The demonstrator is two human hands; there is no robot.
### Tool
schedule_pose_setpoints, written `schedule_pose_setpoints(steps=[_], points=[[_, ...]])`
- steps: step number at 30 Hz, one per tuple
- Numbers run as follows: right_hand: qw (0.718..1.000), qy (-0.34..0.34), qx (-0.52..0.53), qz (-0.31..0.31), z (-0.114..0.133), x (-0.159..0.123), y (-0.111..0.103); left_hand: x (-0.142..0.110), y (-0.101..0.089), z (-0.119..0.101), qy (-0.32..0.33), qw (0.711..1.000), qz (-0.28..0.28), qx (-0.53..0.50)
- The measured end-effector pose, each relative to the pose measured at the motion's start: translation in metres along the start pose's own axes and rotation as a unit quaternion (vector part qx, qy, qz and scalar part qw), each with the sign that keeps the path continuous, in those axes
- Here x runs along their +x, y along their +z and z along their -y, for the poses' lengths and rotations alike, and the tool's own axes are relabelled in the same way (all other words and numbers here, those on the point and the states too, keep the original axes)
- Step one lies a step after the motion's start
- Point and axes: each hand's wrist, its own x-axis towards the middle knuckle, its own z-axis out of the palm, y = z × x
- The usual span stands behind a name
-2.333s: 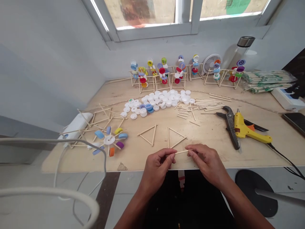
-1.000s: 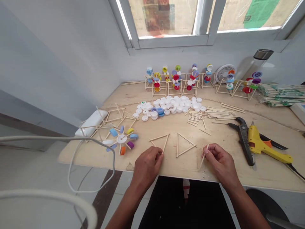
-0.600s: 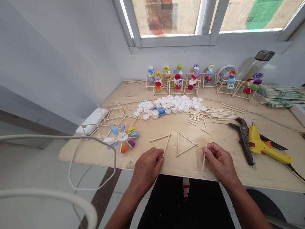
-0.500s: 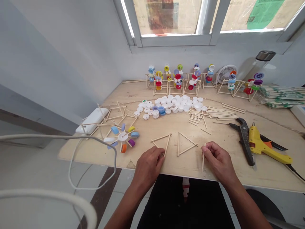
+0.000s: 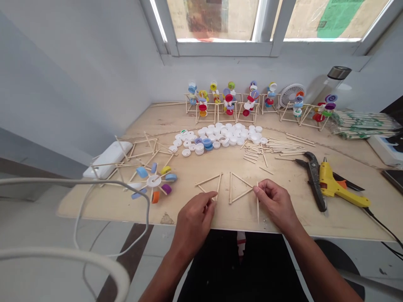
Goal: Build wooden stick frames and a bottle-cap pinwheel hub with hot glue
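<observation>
Right hand [image 5: 276, 204] closed in a small pinch, thumb and first finger gripping one thin wooden stick [image 5: 257, 201]. Stick nearly straight up and down in the view, long way pointing from the front edge of the board toward the window. Top end just beside the tip of the right stick triangle [image 5: 237, 188], not touching it as far as can be seen. Low end close to the front edge, either on the wood or a bit above it, too hard to tell.

Left hand [image 5: 193, 222] open and loose, with no grip to be seen. Fingertips [image 5: 214, 194] right at the low corner of the left stick triangle [image 5: 209, 184], maybe touching it. Two triangles flat on the wooden board [image 5: 94, 205], side by side, almost touching, with the right one's tip pointing right.

Farther up, a heap of white bottle caps [image 5: 220, 136] with a few blue ones, and loose sticks [image 5: 277, 147] to the right of it. To the left, a flat wheel of colored caps on sticks [image 5: 153, 181]. Off to the right, pliers [image 5: 313, 180] beside a yellow glue gun [image 5: 330, 186]. Along the back, a row of stick stands with colored caps [image 5: 228, 105].
</observation>
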Motion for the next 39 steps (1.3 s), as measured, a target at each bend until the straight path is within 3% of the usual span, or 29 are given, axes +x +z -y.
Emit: schedule_pose_setpoints(steps=[7, 12, 17, 24, 32, 39], points=[[0.994, -0.001, 0.105, -0.012, 0.006, -0.005, 0.015, -0.006, 0.023, -0.039, -0.017, 0.981, 0.096, -0.168], [0.995, -0.01, 0.099, -0.012, 0.005, -0.014, 0.022, -0.006, 0.037, -0.046, -0.053, 0.966, 0.098, -0.234], [0.996, -0.019, 0.087, 0.015, 0.009, -0.019, 0.012, -0.005, 0.033, -0.044, -0.05, 0.96, 0.111, -0.252], [0.99, -0.004, 0.119, 0.081, 0.016, -0.022, -0.003, -0.005, 0.024, -0.045, -0.07, 0.935, 0.174, -0.3], [0.995, 0.006, 0.084, 0.052, 0.02, -0.027, 0.0, -0.009, 0.026, -0.046, -0.029, 0.969, 0.127, -0.21], [0.995, 0.001, 0.092, 0.039, 0.017, -0.026, 0.001, -0.008, 0.03, -0.043, -0.006, 0.978, 0.12, -0.172]])
